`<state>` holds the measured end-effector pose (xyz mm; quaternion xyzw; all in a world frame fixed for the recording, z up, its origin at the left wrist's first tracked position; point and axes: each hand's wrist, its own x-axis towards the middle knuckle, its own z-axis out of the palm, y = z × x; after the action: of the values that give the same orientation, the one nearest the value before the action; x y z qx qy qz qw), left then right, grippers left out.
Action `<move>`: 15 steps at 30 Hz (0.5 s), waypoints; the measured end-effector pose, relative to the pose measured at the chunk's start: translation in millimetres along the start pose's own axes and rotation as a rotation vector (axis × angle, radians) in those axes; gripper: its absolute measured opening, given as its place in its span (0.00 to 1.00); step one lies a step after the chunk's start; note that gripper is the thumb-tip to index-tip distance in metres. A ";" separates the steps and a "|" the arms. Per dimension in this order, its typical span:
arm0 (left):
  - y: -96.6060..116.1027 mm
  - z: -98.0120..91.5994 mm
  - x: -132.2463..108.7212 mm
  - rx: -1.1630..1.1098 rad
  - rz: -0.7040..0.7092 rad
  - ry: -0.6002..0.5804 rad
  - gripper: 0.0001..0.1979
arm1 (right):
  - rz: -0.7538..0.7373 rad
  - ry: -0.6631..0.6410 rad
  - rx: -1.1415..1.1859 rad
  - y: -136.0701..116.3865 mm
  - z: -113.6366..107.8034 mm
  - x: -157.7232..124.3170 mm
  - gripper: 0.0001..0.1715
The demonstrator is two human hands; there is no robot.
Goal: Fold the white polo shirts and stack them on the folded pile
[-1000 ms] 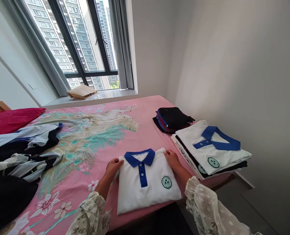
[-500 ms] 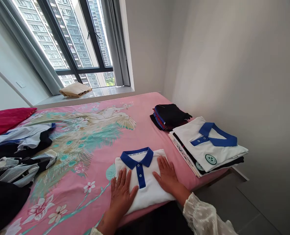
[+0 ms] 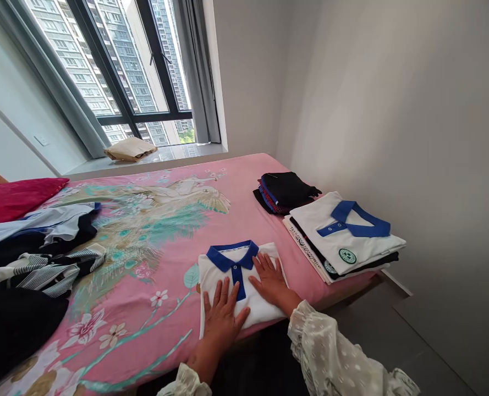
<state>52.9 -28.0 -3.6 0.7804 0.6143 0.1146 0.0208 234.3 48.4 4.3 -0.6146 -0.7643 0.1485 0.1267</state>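
A folded white polo shirt (image 3: 215, 272) with a blue collar lies on the pink bedspread (image 3: 244, 220) near the bed's front edge. My left hand (image 3: 223, 317) lies flat on its lower left part, fingers spread. My right hand (image 3: 271, 279) presses flat on its right half, fingers stretched out. Neither hand holds anything. To the right sits a stack of folded clothes (image 3: 345, 239) topped by another white polo with a blue collar.
A dark folded pile (image 3: 285, 192) lies behind the stack by the wall. Loose dark and striped clothes (image 3: 38, 258) are heaped at the left, with a red pillow (image 3: 17, 198) beyond. A tan bag (image 3: 131, 148) rests on the window sill.
Both hands went from gripping the shirt's upper sides to lying flat on its front, then slid slightly along it. The view shifted a little.
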 end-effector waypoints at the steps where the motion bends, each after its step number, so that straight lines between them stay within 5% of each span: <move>1: -1.3 3.2 -5.2 -0.020 -0.014 -0.016 0.31 | 0.004 -0.008 0.000 7.3 6.2 -1.4 0.39; 4: -20.9 9.1 -29.3 -0.094 -0.143 0.008 0.31 | 0.087 0.071 0.044 35.1 18.9 -13.2 0.41; 9: -70.7 -0.8 -63.2 -0.464 -0.436 0.087 0.36 | 0.303 0.385 0.395 75.8 21.3 -55.3 0.44; 12: -83.5 -16.6 -56.7 -0.687 -0.572 -0.016 0.35 | 0.448 0.268 0.653 85.0 17.6 -79.2 0.43; 15: -81.5 -30.5 -34.2 -0.811 -0.565 -0.131 0.28 | 0.495 0.088 0.676 81.3 11.0 -88.4 0.38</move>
<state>-38.5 -44.4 6.7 0.5179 0.7051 0.2849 0.3916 322.3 -22.5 -37.9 -0.7093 -0.4956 0.3906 0.3142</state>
